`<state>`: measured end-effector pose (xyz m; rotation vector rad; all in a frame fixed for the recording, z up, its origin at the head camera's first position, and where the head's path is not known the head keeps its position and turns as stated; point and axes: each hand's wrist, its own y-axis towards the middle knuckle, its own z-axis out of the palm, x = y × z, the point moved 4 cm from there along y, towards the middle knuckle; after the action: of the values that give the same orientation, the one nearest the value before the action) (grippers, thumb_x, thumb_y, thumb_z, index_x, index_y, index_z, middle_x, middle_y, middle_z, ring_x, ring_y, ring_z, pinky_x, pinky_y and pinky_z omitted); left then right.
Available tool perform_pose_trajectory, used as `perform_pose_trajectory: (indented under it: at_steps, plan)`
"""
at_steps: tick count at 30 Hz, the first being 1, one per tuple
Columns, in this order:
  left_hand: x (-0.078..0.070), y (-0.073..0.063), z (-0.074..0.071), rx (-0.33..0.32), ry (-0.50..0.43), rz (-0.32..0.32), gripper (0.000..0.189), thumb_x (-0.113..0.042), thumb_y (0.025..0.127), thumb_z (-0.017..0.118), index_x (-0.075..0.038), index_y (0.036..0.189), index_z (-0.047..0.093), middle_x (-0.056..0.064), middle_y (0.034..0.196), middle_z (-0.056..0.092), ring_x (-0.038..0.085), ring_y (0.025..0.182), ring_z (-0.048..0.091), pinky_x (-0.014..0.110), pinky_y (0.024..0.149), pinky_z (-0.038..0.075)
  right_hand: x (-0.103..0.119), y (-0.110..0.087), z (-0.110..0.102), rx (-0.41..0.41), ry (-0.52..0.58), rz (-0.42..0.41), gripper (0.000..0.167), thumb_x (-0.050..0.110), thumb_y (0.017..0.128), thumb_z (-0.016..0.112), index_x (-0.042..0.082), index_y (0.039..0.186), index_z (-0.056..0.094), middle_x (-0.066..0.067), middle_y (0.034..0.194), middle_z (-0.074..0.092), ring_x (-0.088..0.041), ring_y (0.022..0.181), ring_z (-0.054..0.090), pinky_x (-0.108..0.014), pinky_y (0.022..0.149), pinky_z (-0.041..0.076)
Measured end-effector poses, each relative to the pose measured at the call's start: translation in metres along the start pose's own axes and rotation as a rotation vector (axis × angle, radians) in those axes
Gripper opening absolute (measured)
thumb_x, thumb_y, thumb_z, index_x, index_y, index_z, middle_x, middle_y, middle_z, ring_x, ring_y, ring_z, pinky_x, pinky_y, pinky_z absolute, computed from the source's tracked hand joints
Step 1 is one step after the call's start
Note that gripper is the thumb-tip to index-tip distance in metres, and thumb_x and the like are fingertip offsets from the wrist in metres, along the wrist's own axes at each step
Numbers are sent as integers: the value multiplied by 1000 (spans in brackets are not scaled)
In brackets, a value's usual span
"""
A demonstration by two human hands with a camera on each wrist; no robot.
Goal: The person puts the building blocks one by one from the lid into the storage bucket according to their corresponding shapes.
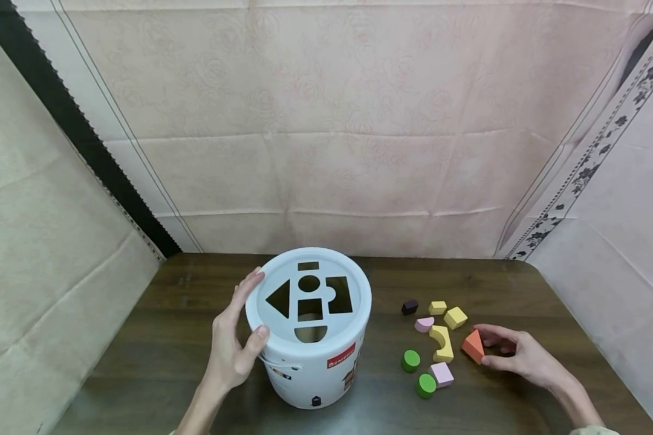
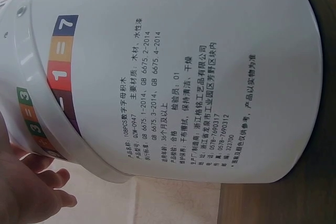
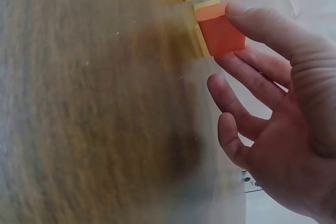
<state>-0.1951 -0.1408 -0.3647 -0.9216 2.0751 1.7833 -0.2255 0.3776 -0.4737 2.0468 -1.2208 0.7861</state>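
Orange triangular-prism block (image 1: 473, 347) pinched thumb-to-fingers in right hand (image 1: 530, 361) toward tabletop's (image 1: 500, 290) right edge; left hand (image 1: 231, 349), fingers spread, rests against white bucket's (image 1: 296, 382) cutout lid (image 1: 337, 331), likely steadying it.

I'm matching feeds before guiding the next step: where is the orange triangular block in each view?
Head: lower right, the orange triangular block pinched in the right hand.
Left wrist: not in it.
Right wrist: near the top, right of centre, held by that same hand.
Shared landmark: the brown tabletop, visible in all three.
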Motion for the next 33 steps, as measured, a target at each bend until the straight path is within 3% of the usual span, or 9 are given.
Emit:
perform_pose_trajectory:
  at_steps: [4,14,23,33]
  plan:
    - [0,0,-1,-2,4,1,64,-31,86,60,0,142,53,19,143,53,34,137,44,76,105,15,9,0,-3,-28,30,-16,51,-2,81,78,-14,127,57,-8,100,71,-13,89,66,-22,73,51]
    - [0,1,-2,-1,9,-2,64,-30,86,60,-1,142,53,18,144,53,34,137,44,75,105,15,39,7,-11,-121,-101,-19,50,4,79,82,-5,125,63,1,99,71,-11,90,64,-21,75,47]
    - [0,0,-2,6,14,-8,63,-29,85,61,-2,142,54,16,143,54,34,138,43,76,104,15,77,22,-16,-160,-135,-66,49,5,77,83,0,123,66,2,98,71,-8,90,63,-18,75,44]
    - [-1,1,0,3,10,-2,63,-32,87,61,-1,141,54,17,143,54,35,138,43,74,107,15,133,47,-22,-159,-160,-143,49,6,78,83,5,124,67,4,98,71,-7,91,63,-18,78,43]
